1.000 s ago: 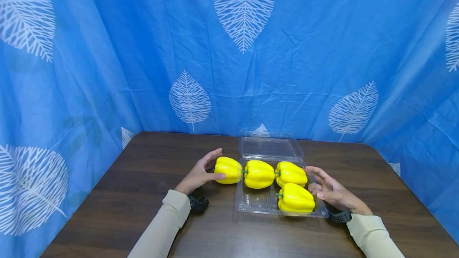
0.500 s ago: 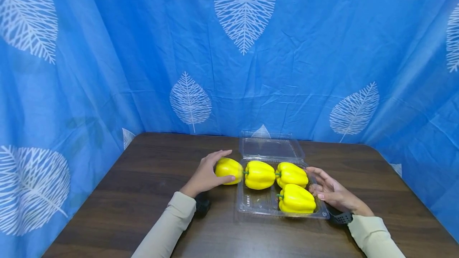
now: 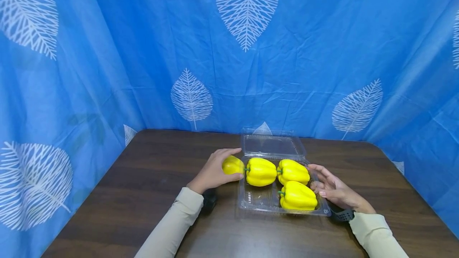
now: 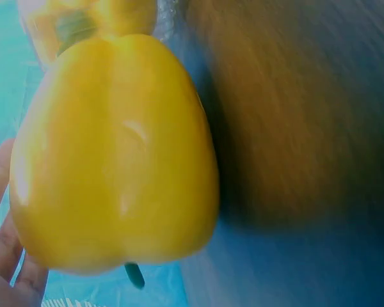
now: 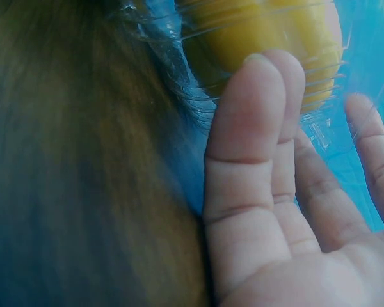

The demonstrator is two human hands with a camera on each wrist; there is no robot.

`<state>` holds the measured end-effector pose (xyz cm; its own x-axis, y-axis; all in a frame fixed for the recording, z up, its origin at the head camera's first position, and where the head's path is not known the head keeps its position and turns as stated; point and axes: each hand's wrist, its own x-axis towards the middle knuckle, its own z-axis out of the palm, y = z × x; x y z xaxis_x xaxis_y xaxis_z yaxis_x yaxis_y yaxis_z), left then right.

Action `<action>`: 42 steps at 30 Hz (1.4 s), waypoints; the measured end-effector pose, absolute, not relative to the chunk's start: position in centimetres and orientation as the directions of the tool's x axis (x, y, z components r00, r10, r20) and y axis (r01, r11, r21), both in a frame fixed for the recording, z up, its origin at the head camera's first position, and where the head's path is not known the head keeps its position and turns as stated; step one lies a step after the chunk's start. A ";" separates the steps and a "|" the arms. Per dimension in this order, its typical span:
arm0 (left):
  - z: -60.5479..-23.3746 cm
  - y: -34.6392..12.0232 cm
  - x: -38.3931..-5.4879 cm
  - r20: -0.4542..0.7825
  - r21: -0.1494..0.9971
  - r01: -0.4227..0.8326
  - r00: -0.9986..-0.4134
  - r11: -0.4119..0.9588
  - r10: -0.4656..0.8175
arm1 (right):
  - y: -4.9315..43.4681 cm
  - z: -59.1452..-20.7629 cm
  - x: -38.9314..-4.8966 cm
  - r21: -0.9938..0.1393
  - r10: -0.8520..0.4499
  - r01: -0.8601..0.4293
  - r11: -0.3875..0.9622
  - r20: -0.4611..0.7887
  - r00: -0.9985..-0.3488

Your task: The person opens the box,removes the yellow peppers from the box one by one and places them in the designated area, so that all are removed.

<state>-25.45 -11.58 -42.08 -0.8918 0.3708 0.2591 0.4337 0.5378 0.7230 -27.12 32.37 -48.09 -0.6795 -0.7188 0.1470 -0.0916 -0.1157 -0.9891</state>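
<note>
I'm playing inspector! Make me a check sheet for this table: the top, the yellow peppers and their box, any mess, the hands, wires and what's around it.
Surface: dark wood-look table, shiny near the front.
Job's things: clear plastic container, its lid open at the back; inside, a back left pepper, a back right pepper and a front right pepper; a fourth pepper at the left edge.
Clutter: nothing seen.
Hands: left hand holds the fourth pepper; right hand is at the container's right side.
Cables: nothing seen.
Surroundings: blue curtain with white leaf prints.
</note>
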 end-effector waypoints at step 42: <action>-41.8 -7.5 -26.9 0.204 0.423 0.450 -0.893 0.786 0.402 | 32.4 -47.9 -27.0 -0.994 -0.697 -0.088 -0.057 0.103 -0.710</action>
<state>-26.86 -7.48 -41.78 -0.8928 0.4016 0.2039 0.4503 0.7864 0.4228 -26.95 32.42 -47.93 -0.7096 -0.6971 0.1031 -0.0883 -0.0571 -0.9945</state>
